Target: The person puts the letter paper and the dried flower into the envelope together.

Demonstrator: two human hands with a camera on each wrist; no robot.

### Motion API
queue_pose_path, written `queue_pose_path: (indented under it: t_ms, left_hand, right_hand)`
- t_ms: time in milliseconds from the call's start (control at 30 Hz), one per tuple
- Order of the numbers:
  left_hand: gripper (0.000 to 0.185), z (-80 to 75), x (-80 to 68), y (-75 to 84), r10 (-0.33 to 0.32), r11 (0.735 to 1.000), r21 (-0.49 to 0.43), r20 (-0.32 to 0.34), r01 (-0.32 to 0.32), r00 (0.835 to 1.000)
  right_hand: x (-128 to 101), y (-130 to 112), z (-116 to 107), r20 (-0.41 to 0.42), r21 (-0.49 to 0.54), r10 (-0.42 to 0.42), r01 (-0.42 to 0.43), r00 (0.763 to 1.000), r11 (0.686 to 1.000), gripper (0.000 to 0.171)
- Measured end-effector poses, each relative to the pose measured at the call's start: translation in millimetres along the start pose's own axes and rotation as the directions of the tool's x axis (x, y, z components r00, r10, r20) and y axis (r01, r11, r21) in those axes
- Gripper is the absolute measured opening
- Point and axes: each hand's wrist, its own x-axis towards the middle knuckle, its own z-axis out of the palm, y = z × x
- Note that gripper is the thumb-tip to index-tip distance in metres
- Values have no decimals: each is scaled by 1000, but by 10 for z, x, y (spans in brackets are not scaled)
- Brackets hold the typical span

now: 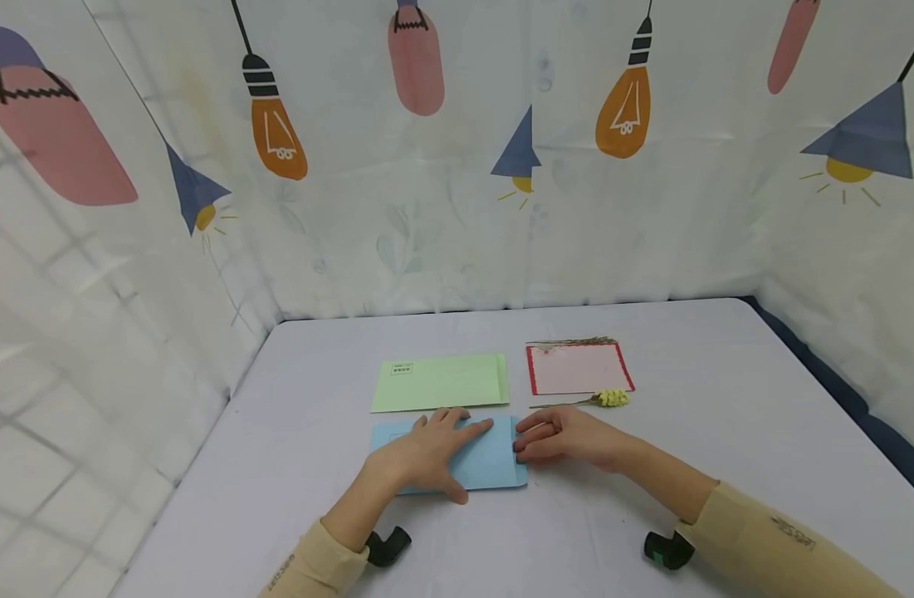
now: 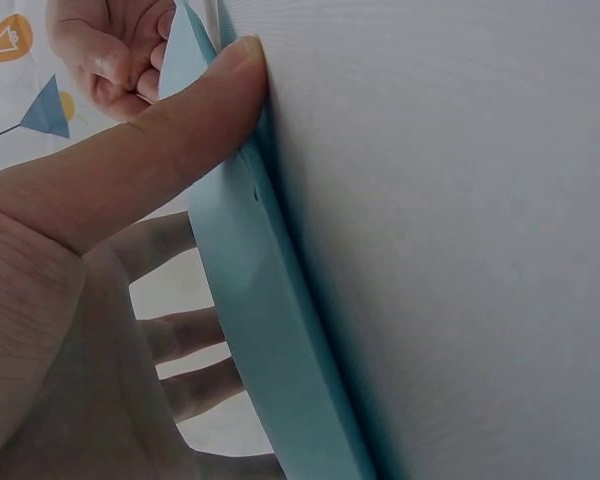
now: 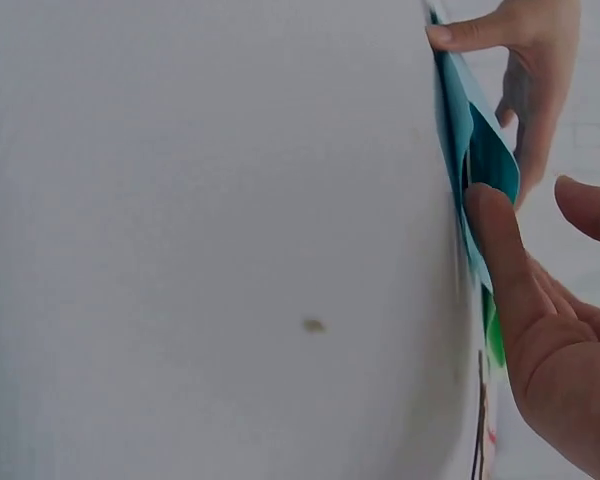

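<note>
Flap-opening under way: left hand (image 1: pixel 425 455) flat, pinning blue envelope (image 1: pixel 489 462); right hand (image 1: pixel 557 435) fingertips pinch flap edge; next, lift gently.

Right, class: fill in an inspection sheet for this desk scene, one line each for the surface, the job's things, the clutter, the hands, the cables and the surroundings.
Surface: pale table, covered with a plain cloth; a small dark speck shows in the right wrist view.
Job's things: blue envelope lies flat at the near edge, its open end to the right.
Clutter: green envelope, red-bordered card, yellow dried flower sprig, thin dried stems behind the card.
Hands: left hand presses flat on the blue envelope; right hand pinches its open end, lifting the flap.
Cables: nothing seen.
Surroundings: white curtain printed with lamps and bulbs on three sides.
</note>
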Motion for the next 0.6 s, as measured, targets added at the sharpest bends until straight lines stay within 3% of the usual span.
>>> queue_pose_path:
  t_ms: [200,400,600]
  left_hand:
    - [102,1,-9,-3,4,1000,8,-8,-4,1000]
    - [102,13,-12,-17,18,1000,14,-16,-18,1000]
    - [102,27,-7,-7,16,1000,12,-10,-16,1000]
  right_hand:
    - [-130,-38,-163,-17,-141,-6,3,1000,990,39]
    - [-286,-49,-380,-86,-309,-17,-11,996,951,35]
    - [-477,-14,-632,-170,-355,-61,-3,984,935,36]
